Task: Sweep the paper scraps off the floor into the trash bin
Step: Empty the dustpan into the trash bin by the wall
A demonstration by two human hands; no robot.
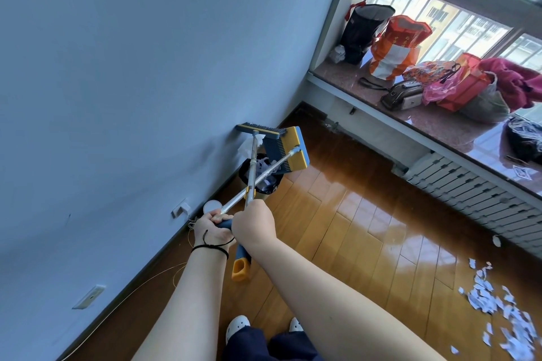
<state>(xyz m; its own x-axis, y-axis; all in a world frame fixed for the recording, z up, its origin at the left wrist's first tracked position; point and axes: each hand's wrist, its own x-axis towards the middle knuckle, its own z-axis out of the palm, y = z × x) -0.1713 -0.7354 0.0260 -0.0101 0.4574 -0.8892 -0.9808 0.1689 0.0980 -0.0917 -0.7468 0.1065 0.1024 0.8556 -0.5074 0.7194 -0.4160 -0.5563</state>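
Observation:
My left hand (211,228) grips the blue end of the dustpan's metal handle. The yellow and blue dustpan (294,147) is lifted and tilted over the black-lined trash bin (271,184), which stands against the wall and holds white scraps. My right hand (253,223) is closed round the broom's handle, which crosses the dustpan's. The broom head (258,129) is raised by the dustpan's mouth, and a white scrap (245,147) hangs under it. A pile of paper scraps (498,305) lies on the wooden floor at the lower right.
A blue wall runs along the left with sockets (179,208) and a thin wire at the baseboard. A white round lid (211,206) lies by the bin. A stone windowsill (346,73) carries several bags, with a radiator (469,193) under it. My feet (237,325) are at the bottom.

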